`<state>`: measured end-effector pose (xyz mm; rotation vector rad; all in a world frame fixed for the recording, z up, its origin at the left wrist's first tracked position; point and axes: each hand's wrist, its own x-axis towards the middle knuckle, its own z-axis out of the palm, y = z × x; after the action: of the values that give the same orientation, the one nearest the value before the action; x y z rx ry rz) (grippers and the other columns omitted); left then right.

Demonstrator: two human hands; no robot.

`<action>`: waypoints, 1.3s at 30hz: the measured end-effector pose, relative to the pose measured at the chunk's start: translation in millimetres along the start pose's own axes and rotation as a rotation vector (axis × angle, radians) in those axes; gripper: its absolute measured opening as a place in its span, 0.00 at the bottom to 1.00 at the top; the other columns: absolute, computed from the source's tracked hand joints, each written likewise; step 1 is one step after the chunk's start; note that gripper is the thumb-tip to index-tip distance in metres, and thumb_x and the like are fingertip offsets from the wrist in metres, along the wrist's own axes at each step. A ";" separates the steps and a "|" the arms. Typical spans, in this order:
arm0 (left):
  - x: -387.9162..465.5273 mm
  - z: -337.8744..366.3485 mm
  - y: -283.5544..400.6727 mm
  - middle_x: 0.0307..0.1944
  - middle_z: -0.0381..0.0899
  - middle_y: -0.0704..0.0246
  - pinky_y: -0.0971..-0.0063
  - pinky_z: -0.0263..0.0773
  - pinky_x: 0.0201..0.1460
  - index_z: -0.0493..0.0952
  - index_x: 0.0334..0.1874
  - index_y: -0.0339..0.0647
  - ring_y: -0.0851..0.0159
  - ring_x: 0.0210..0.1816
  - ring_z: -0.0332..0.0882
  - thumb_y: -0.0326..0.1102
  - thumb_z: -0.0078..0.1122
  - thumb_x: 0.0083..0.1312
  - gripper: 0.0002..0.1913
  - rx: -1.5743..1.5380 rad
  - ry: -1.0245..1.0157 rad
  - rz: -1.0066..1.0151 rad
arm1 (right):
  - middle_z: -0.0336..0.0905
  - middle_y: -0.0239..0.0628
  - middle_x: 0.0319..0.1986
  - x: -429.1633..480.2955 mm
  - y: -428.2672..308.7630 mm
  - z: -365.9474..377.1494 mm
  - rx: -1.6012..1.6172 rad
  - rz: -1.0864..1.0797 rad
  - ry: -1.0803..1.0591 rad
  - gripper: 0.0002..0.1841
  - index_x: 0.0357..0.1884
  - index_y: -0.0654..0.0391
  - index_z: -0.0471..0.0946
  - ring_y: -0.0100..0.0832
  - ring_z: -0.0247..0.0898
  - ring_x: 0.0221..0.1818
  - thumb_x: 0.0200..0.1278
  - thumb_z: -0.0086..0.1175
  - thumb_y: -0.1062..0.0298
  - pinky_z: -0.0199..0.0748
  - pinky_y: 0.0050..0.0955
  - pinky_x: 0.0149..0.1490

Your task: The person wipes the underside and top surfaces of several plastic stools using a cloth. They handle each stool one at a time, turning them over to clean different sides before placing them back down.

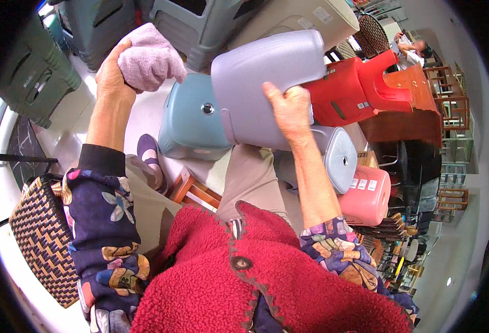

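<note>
Raised at the upper left, my left hand (113, 77) grips a bunched pale pink terry cloth (151, 60). My right hand (292, 110) holds a lavender-grey plastic stool (253, 70) by its edge, and the stool lies tilted in front of me. Behind and to its left, a teal plastic stool (186, 112) stands on the floor, partly covered by the lavender one. The cloth is apart from both stools. Under my right forearm is a light blue-grey stool (341, 160), partly hidden by the arm.
A red plastic stool (344, 91) lies right of my right hand, with a pink stool (367, 195) lower down. Dark grey-green stools (94, 25) line the far side. A woven seat (44, 237) is at left. A small wooden stool (194, 189) sits between my legs. A person (411, 52) is at upper right.
</note>
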<state>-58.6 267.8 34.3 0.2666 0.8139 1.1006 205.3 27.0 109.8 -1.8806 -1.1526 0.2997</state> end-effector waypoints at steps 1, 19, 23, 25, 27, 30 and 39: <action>1.3 -1.6 -2.2 0.47 0.86 0.60 0.49 0.80 0.51 0.81 0.54 0.35 0.55 0.45 0.87 0.35 0.78 0.58 0.24 0.009 0.010 0.001 | 0.83 0.31 0.27 2.3 -4.7 -12.7 -0.013 0.003 0.026 0.13 0.38 0.67 0.85 0.22 0.74 0.31 0.67 0.67 0.63 0.76 0.31 0.40; 10.4 -20.6 -23.4 0.51 0.86 0.60 0.58 0.80 0.54 0.81 0.57 0.37 0.55 0.49 0.85 0.45 0.74 0.63 0.25 0.331 -0.095 -0.148 | 0.78 0.40 0.62 -35.7 21.2 -178.7 0.948 0.007 0.536 0.23 0.67 0.57 0.73 0.42 0.71 0.65 0.79 0.50 0.54 0.65 0.47 0.71; 26.2 -24.4 -29.3 0.50 0.86 0.60 0.58 0.80 0.56 0.80 0.58 0.34 0.55 0.50 0.85 0.44 0.73 0.64 0.25 0.390 -0.152 -0.190 | 0.77 0.41 0.63 -79.2 36.9 -239.6 0.939 -0.045 0.610 0.25 0.67 0.58 0.72 0.43 0.69 0.67 0.78 0.49 0.53 0.63 0.49 0.72; 31.4 -20.5 -37.7 0.51 0.85 0.58 0.58 0.81 0.57 0.78 0.60 0.30 0.54 0.52 0.85 0.41 0.73 0.65 0.26 0.374 -0.105 -0.178 | 0.76 0.41 0.63 -103.8 47.3 -264.9 1.070 -0.045 0.647 0.26 0.67 0.58 0.72 0.44 0.68 0.67 0.77 0.49 0.52 0.62 0.49 0.73; 28.8 -16.6 -45.4 0.53 0.85 0.59 0.59 0.80 0.57 0.78 0.60 0.31 0.54 0.53 0.84 0.41 0.72 0.66 0.26 0.412 -0.099 -0.187 | 0.75 0.42 0.64 -128.1 62.7 -283.0 1.233 -0.033 0.693 0.27 0.68 0.59 0.72 0.45 0.66 0.68 0.76 0.49 0.51 0.61 0.50 0.73; 17.5 -8.5 -56.2 0.54 0.84 0.59 0.59 0.79 0.58 0.79 0.60 0.31 0.54 0.54 0.84 0.41 0.72 0.66 0.25 0.431 -0.181 -0.230 | 0.74 0.43 0.65 -169.6 93.4 -293.8 1.483 -0.005 0.769 0.28 0.68 0.60 0.71 0.46 0.65 0.70 0.75 0.49 0.50 0.60 0.51 0.74; -3.8 7.7 -69.6 0.53 0.85 0.59 0.58 0.78 0.56 0.79 0.59 0.34 0.54 0.51 0.84 0.41 0.71 0.66 0.24 0.555 -0.134 -0.198 | 0.70 0.45 0.67 -230.4 176.4 -263.3 1.935 0.199 1.010 0.32 0.69 0.62 0.70 0.49 0.59 0.73 0.73 0.48 0.47 0.56 0.55 0.77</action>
<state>-6.3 234.3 1.8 0.7013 0.9913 0.6467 342.7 -338.1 72.1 -0.1743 0.2513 0.2927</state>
